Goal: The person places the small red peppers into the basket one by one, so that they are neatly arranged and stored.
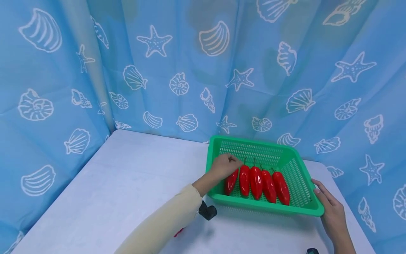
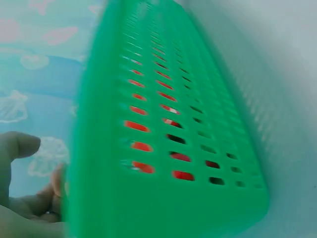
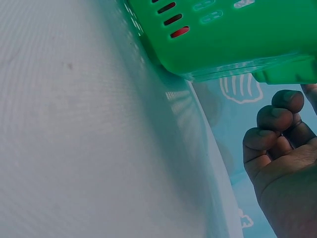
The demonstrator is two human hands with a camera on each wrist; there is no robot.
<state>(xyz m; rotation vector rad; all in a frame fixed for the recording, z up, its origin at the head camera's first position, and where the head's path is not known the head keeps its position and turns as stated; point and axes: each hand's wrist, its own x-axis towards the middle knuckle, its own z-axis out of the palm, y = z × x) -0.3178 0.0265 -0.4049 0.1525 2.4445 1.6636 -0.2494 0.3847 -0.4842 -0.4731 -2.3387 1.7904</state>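
Observation:
Several glossy red peppers (image 1: 256, 183) with thin dark stems lie side by side in a green plastic basket (image 1: 253, 201). My left hand (image 1: 224, 165) reaches over the basket's left side, its bent fingers just above the leftmost pepper (image 1: 231, 181) and close to the neighbouring stem. From the left wrist, the thumb (image 2: 22, 145) shows apart from the fingers, which the basket wall partly hides. On the other side, my right hand (image 1: 331, 208) holds the basket's right rim with the thumb on top. Its lower fingers (image 3: 275, 119) curl below the rim in the right wrist view.
The basket stands on a white table (image 1: 127, 176) near its back edge. A blue curtain (image 1: 190, 70) with white shell and starfish prints hangs behind and along the sides. A black device (image 1: 207, 211) sits by the left wrist, and a small red strip (image 1: 178, 232) shows below the sleeve.

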